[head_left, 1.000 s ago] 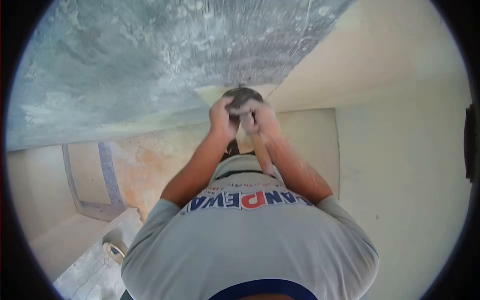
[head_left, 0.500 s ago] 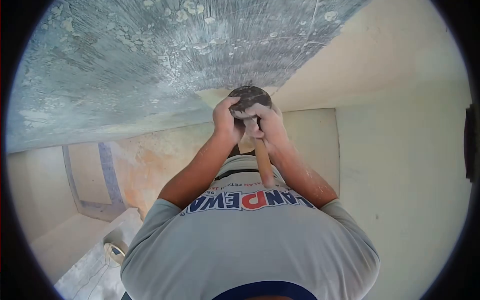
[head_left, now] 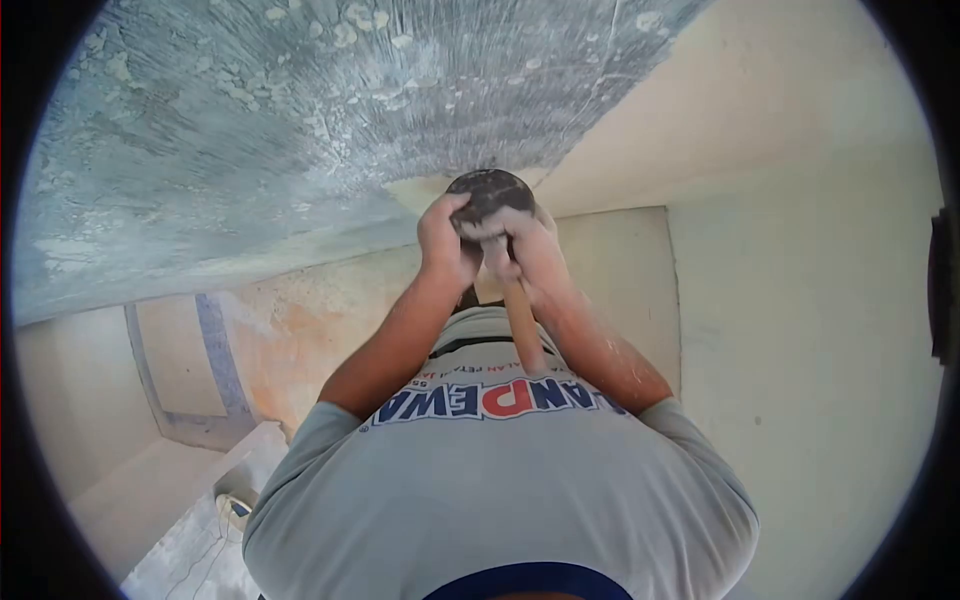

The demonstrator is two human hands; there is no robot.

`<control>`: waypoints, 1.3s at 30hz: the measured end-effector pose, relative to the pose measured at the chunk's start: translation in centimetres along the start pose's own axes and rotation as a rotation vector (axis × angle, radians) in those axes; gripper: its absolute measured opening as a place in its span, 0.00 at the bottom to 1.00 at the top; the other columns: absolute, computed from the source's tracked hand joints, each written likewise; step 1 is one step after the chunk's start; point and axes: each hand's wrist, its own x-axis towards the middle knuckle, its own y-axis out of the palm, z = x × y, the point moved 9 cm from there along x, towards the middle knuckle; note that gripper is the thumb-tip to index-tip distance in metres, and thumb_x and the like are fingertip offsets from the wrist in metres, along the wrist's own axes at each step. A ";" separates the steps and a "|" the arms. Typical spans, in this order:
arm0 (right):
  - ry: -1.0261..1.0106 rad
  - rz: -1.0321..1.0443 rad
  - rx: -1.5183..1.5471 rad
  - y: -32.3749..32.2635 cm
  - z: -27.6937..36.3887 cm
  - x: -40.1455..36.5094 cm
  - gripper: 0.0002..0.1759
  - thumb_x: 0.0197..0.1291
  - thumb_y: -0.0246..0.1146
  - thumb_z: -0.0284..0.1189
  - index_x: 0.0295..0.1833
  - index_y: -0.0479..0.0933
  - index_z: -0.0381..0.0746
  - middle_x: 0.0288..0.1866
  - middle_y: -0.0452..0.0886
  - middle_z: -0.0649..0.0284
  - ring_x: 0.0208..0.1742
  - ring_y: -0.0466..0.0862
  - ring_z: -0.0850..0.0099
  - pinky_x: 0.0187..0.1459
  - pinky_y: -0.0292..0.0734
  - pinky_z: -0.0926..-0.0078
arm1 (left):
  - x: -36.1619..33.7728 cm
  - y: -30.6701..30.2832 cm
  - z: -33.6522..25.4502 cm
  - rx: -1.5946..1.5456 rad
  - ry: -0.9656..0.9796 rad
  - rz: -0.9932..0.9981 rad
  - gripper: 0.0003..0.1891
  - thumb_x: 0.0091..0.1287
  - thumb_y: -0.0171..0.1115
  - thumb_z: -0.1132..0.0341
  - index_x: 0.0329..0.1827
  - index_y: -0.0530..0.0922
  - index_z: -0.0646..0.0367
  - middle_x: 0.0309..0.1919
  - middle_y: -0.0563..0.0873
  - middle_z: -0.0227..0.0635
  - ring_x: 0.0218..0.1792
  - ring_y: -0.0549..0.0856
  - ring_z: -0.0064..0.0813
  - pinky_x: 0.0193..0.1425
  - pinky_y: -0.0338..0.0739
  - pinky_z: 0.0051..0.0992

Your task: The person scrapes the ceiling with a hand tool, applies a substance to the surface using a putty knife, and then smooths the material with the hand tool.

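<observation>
My left hand is wrapped round the left side of a dark, round bowl-like piece, its thumb over the near rim. Pale dusty smears mark this piece. My right hand is closed at its right side, fingers pressed on the near edge. Out from under the right hand runs a wooden handle, pointing back toward my chest. The working end of that handled tool is hidden by the hands and the dark piece. Both hands look dusty white.
A grey, rough wall with pale patches rises close in front. A smooth cream wall adjoins it at right. Down at left are a framed panel and a pale round container with a thin cord.
Both hands, with the dark round piece and the wooden-handled tool, have shifted slightly left in view. The surroundings have shifted a little too. The grip looks the same.
</observation>
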 end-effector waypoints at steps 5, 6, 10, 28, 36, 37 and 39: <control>-0.048 -0.060 0.100 1.7 1.5 -3.1 0.02 0.56 0.60 0.19 0.32 0.76 0.35 0.17 0.72 0.68 0.10 0.66 0.80 0.11 0.52 0.82 | -1.5 0.9 -0.4 0.005 -0.001 -0.037 0.13 0.64 0.56 0.67 0.48 0.79 0.64 0.45 0.87 0.41 0.47 0.85 0.38 0.57 0.78 0.37; -0.057 -0.034 0.047 1.5 1.4 -2.3 0.01 0.56 0.60 0.19 0.32 0.76 0.35 0.17 0.72 0.67 0.10 0.67 0.80 0.11 0.52 0.82 | -0.8 0.4 -0.5 0.013 0.035 -0.036 0.14 0.64 0.56 0.67 0.49 0.79 0.65 0.46 0.87 0.41 0.47 0.86 0.39 0.58 0.78 0.37; -0.040 -0.010 0.070 0.4 -0.1 -0.8 0.02 0.55 0.61 0.19 0.32 0.76 0.35 0.17 0.72 0.67 0.10 0.67 0.79 0.11 0.52 0.82 | -0.4 -0.6 0.1 0.006 0.007 -0.007 0.15 0.65 0.56 0.68 0.51 0.79 0.65 0.46 0.87 0.42 0.48 0.86 0.39 0.58 0.78 0.37; -0.073 0.012 0.116 0.5 -0.2 -1.2 0.02 0.54 0.60 0.19 0.31 0.74 0.34 0.19 0.74 0.62 0.10 0.66 0.78 0.12 0.55 0.80 | -0.6 -0.5 -0.6 0.060 0.019 0.066 0.16 0.67 0.54 0.68 0.55 0.77 0.66 0.49 0.85 0.41 0.50 0.84 0.39 0.59 0.78 0.38; -0.113 0.039 0.095 0.2 -0.3 -0.9 0.06 0.52 0.62 0.18 0.37 0.74 0.34 0.20 0.76 0.62 0.12 0.70 0.78 0.12 0.58 0.79 | 0.2 -1.5 -0.7 0.178 0.030 0.003 0.15 0.70 0.53 0.61 0.49 0.79 0.63 0.32 0.86 0.38 0.22 0.82 0.36 0.25 0.78 0.38; -0.141 0.071 0.164 0.8 -0.6 -0.4 0.06 0.52 0.62 0.18 0.37 0.74 0.35 0.20 0.76 0.63 0.12 0.69 0.78 0.12 0.57 0.79 | 1.0 -2.2 -0.9 0.129 0.038 -0.024 0.15 0.70 0.54 0.60 0.48 0.80 0.63 0.31 0.86 0.38 0.21 0.82 0.36 0.23 0.77 0.37; -0.141 0.071 0.140 1.0 0.0 -1.4 0.05 0.52 0.62 0.18 0.35 0.75 0.35 0.20 0.76 0.64 0.12 0.69 0.78 0.12 0.57 0.79 | 0.7 -1.9 -1.2 0.142 0.023 0.020 0.14 0.68 0.55 0.64 0.49 0.79 0.64 0.38 0.86 0.39 0.34 0.83 0.37 0.39 0.77 0.37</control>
